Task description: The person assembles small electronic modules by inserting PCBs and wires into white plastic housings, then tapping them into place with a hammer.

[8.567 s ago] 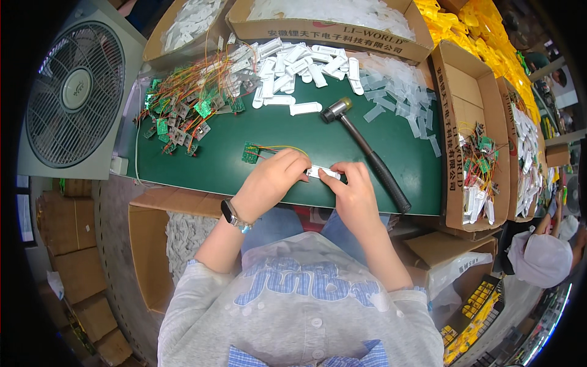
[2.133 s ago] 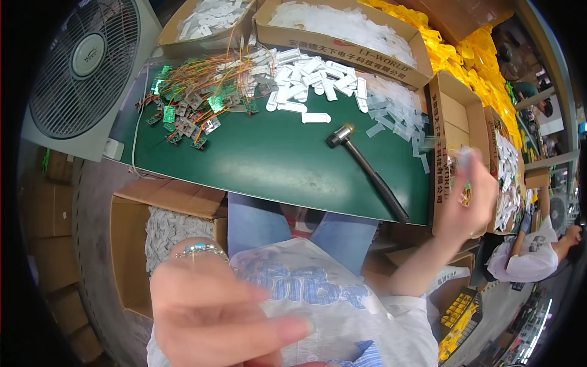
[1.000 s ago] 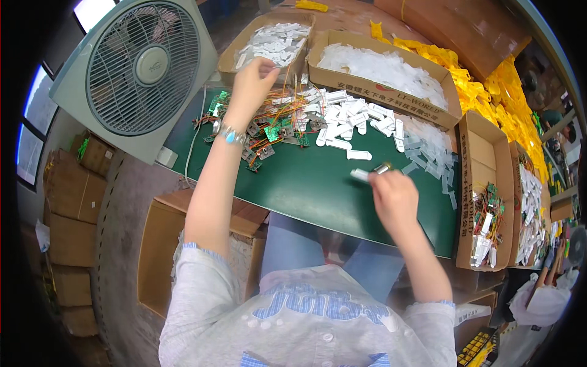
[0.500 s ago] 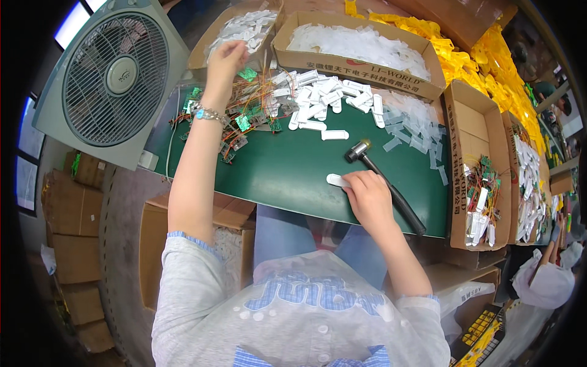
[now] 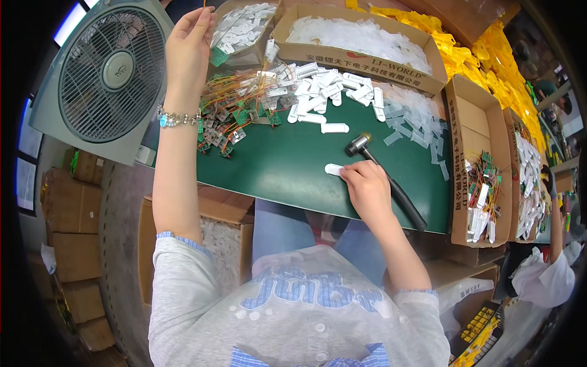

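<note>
White plastic housing (image 5: 334, 169) lay flat on our green mat (image 5: 287, 174), long axis left-right, just left of our right hand (image 5: 367, 191) | fingertips pressed on its near end | left hand (image 5: 188, 46) raised far off, pinched on a wired green board (image 5: 218, 57).

A small white plastic casing (image 5: 334, 169) lies flat on green mat (image 5: 287, 171).

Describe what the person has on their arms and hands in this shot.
Both hands are bare, with no gloves: the left hand and the right hand. The left wrist carries a silvery beaded bracelet. Both forearms are uncovered. The sleeves are pale grey with a blue checked cuff and end near the elbows. No rings can be made out.
</note>
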Demonstrator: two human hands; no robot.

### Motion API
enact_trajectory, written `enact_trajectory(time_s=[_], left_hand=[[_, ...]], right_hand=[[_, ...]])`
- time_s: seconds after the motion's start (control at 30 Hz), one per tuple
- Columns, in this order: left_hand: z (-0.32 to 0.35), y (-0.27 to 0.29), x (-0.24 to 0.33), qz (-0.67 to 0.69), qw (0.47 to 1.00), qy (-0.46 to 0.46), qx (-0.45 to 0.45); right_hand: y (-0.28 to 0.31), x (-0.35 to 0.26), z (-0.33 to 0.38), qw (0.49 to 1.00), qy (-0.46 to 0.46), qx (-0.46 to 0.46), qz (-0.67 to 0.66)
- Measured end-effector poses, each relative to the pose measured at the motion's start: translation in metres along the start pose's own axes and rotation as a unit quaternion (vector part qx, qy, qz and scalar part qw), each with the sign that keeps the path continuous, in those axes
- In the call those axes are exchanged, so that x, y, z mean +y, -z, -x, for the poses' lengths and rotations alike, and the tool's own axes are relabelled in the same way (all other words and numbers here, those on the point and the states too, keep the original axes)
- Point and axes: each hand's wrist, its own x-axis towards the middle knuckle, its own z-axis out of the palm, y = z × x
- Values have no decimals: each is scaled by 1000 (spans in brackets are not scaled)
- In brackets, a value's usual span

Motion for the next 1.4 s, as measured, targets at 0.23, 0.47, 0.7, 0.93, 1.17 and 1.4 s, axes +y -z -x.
enact_trajectory(time_s=[0.23, 0.47, 0.7, 0.93, 1.17, 1.4], left_hand=[[1, 7, 0, -12, 998, -9, -64], [79, -33, 5, -215, 966, 7, -141], [138, -31, -17, -340, 895, -140, -250], [191, -25, -36, -378, 824, -159, -390], [211, -32, -35, -465, 783, -54, -409], [234, -56, -45, -412, 827, -31, -382]], right_hand=[[1, -5, -4, 1000, -5, -17, 15], [15, 2, -13, 996, -71, 29, -47], [57, 41, -1, 981, -76, 77, 161], [23, -4, 23, 998, -68, 11, -2], [-3, -10, 20, 995, -88, -18, -35], [4, -19, 21, 993, -113, -27, -14]])
